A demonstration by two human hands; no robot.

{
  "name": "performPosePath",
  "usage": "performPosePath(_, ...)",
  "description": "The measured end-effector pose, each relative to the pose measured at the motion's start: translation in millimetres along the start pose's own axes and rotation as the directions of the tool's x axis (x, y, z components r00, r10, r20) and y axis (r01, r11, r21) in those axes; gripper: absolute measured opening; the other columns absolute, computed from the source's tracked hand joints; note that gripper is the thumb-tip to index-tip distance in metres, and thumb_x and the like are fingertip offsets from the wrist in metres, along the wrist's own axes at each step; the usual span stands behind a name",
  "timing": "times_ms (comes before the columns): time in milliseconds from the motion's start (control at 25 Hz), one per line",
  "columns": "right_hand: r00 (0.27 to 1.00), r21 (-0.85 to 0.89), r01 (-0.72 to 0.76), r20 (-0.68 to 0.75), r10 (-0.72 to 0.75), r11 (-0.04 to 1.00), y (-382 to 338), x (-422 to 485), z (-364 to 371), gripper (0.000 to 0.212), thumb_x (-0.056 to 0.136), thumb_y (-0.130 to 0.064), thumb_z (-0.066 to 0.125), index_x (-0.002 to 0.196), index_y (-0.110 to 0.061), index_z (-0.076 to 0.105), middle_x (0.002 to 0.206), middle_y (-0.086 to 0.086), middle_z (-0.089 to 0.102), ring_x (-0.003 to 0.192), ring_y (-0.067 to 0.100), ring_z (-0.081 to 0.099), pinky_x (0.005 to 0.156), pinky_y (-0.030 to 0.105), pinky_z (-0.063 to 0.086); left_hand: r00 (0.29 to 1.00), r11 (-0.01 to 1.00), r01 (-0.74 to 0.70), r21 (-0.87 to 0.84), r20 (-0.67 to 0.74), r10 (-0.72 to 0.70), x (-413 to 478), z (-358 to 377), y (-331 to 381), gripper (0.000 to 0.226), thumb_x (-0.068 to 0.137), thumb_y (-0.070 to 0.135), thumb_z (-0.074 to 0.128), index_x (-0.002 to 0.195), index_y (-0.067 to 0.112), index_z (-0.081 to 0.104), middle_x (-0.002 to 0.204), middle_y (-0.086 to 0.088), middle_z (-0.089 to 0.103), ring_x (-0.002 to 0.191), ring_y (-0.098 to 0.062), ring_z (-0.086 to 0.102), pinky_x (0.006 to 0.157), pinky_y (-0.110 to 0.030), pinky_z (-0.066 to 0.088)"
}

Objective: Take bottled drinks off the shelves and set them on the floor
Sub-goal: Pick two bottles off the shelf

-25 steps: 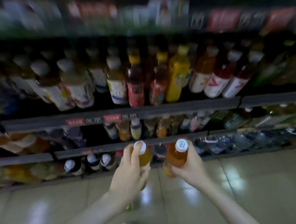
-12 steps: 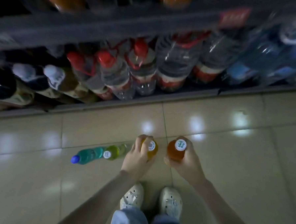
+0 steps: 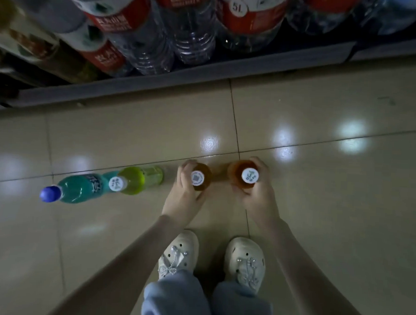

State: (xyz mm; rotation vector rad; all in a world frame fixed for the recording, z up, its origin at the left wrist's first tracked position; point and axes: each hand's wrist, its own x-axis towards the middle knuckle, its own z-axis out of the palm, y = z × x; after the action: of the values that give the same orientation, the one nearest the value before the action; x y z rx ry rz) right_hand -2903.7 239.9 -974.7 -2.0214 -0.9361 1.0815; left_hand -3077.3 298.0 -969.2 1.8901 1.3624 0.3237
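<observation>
My left hand (image 3: 184, 194) grips an amber bottle with a white cap (image 3: 205, 175), held upright low over the tiled floor (image 3: 320, 199). My right hand (image 3: 258, 196) grips a second orange bottle with a white cap (image 3: 237, 173) just to its right. Whether either bottle's base touches the floor is hidden. To the left stand a yellow-green bottle (image 3: 138, 180) and a teal bottle with a blue cap (image 3: 80, 188), upright on the tiles in a row with the two I hold.
The bottom shelf (image 3: 182, 79) runs across the top, packed with large clear water jugs with red labels (image 3: 192, 24). My white shoes (image 3: 177, 254) stand just behind the bottles. Open tiles lie to the right and left.
I have bent down from the upper shelves; both hands have lowered their bottles toward the floor beside the yellow-green bottle.
</observation>
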Motion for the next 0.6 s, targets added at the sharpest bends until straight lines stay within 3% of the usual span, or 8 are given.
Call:
performPosePath(80,0.996,0.041,-0.085,0.042,0.083,0.996,-29,-12,-20,0.087,0.073,-0.009,0.082,0.142,-0.022,0.031,0.135,0.003,0.043,0.127,0.016,0.044,0.103,0.018,0.035,0.99,0.99,0.138,-0.012,0.04,-0.138,-9,-25,27,0.085,0.075,0.008,0.076,0.142,0.008,0.024,0.136,-0.021,0.04,0.128,-0.035,0.041,0.103,-0.041,0.04)
performPosePath(120,0.99,0.042,-0.129,0.067,0.126,0.991,-51,-20,-34,0.088,0.074,-0.012,0.081,0.144,-0.014,0.029,0.134,0.0,0.041,0.127,0.009,0.039,0.101,0.01,0.029,0.98,0.982,0.187,-0.013,0.064,-0.186,-13,-42,47,0.088,0.076,0.011,0.076,0.146,0.008,0.021,0.142,-0.017,0.035,0.133,-0.031,0.035,0.106,-0.034,0.033)
performPosePath(200,0.988,0.044,-0.123,0.097,0.119,0.991,-110,-42,-70,0.08,0.077,-0.014,0.079,0.142,-0.006,0.033,0.124,-0.004,0.042,0.114,-0.004,0.036,0.089,-0.004,0.022,0.971,0.98,0.201,-0.003,0.129,-0.199,-22,-89,101,0.086,0.081,0.018,0.072,0.149,0.014,0.019,0.146,-0.009,0.032,0.135,-0.023,0.033,0.102,-0.025,0.03)
performPosePath(360,0.996,0.016,-0.05,0.079,0.049,0.999,-263,-81,-152,0.061,0.087,-0.022,0.07,0.139,-0.01,0.041,0.129,-0.002,0.048,0.116,0.007,0.046,0.081,-0.002,0.031,0.962,0.98,0.164,0.109,0.201,-0.183,-23,-212,239,0.06,0.091,0.029,0.058,0.144,0.023,0.03,0.144,-0.001,0.039,0.126,-0.023,0.046,0.096,-0.031,0.04)
performPosePath(440,1.0,0.034,-0.012,0.016,0.011,0.999,-352,-96,-198,0.057,0.089,-0.022,0.066,0.139,-0.017,0.04,0.123,-0.004,0.051,0.107,0.01,0.054,0.073,0.003,0.041,0.956,0.976,0.199,0.087,0.203,-0.213,-18,-277,314,0.054,0.092,0.026,0.055,0.141,0.022,0.033,0.136,-0.003,0.049,0.118,-0.023,0.053,0.091,-0.03,0.043)
performPosePath(520,0.988,0.066,0.123,-0.099,-0.116,0.99,-448,-113,-251,0.056,0.091,-0.017,0.063,0.14,-0.016,0.038,0.107,-0.007,0.054,0.086,0.006,0.058,0.069,0.007,0.042,0.96,0.979,0.189,0.069,0.199,-0.199,-17,-345,389,0.051,0.093,0.025,0.053,0.139,0.021,0.033,0.128,-0.002,0.056,0.112,-0.022,0.057,0.085,-0.026,0.043)
performPosePath(600,0.938,0.047,0.305,-0.189,-0.292,0.951,-545,-127,-304,0.052,0.091,-0.013,0.062,0.139,-0.013,0.039,0.097,-0.007,0.052,0.076,0.001,0.056,0.068,0.009,0.042,0.98,0.994,0.043,0.099,0.188,-0.061,-13,-412,460,0.048,0.093,0.027,0.052,0.137,0.019,0.034,0.122,-0.006,0.06,0.109,-0.025,0.059,0.083,-0.029,0.045)
